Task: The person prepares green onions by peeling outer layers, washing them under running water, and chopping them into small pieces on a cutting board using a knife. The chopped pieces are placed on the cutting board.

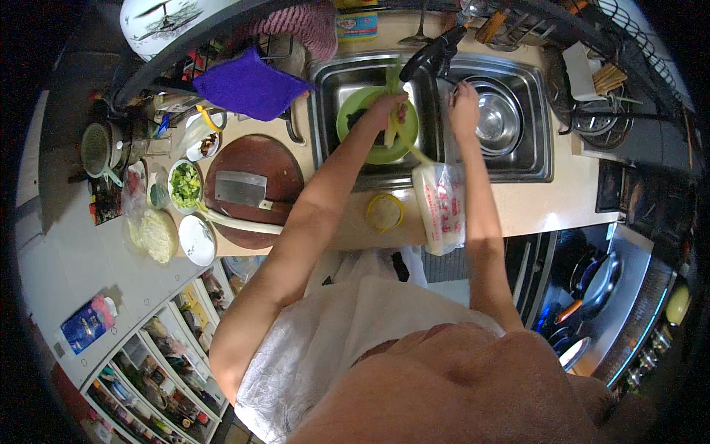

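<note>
My left hand (389, 111) is closed around pale green stalks (391, 130) of a vegetable, over a green basin (355, 100) in the left sink bowl. Dark things lie inside the basin. My right hand (463, 108) is raised at the divider between the sink bowls, by the black faucet (432, 55); whether its fingers hold anything is unclear. Just below, a plastic bag (439, 208) with red print lies over the sink's front edge, a pale green strip reaching from it towards the basin. In the right bowl sits a steel basin (495, 123).
To the left, a cleaver (240, 187) and a long pale stalk (244, 223) rest on a round cutting board (260, 152). Beside it stand a bowl of chopped greens (186, 184) and a white dish (197, 240). A purple cloth (252, 83) hangs at the back left.
</note>
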{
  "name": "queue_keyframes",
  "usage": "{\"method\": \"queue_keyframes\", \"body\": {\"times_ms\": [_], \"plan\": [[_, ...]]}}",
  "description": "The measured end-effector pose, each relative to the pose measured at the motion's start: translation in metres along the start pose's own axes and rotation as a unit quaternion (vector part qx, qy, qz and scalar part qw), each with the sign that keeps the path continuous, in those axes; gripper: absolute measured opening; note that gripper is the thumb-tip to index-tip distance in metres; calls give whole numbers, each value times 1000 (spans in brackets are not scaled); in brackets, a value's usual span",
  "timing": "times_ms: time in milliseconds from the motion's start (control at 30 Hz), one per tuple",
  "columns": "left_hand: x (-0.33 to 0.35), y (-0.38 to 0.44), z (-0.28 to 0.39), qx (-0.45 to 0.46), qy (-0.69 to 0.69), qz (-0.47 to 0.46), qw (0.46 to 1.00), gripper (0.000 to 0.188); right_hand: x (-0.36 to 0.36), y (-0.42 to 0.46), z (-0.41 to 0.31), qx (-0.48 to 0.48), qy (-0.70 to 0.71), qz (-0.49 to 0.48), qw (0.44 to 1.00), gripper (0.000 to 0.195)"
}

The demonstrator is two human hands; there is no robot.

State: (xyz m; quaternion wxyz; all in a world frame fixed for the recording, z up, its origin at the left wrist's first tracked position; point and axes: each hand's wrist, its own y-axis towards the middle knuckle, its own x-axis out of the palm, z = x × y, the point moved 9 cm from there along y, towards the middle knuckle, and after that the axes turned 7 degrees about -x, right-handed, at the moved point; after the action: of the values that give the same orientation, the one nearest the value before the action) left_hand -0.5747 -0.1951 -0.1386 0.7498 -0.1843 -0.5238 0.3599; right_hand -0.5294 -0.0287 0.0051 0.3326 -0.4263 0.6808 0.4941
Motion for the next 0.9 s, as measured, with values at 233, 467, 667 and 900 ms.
{"method": "queue_keyframes", "body": {"times_ms": [233, 467, 667, 900], "plan": [[14, -35, -34, -66, -39, -91, 993, 28, 156, -31, -77, 383, 648, -299, 586, 29], [31, -81, -10, -57, 157, 19, 986, 38, 293, -7, 9, 413, 538, -143, 721, 36], [22, -96, -17, -26, 149, 46, 987, 40, 296, -45, 29, 625, 649, 104, 422, 49], [15, -93, 7, 79, -30, 145, 986, 26, 205, -27, -51, 386, 733, -145, 541, 38]]}}
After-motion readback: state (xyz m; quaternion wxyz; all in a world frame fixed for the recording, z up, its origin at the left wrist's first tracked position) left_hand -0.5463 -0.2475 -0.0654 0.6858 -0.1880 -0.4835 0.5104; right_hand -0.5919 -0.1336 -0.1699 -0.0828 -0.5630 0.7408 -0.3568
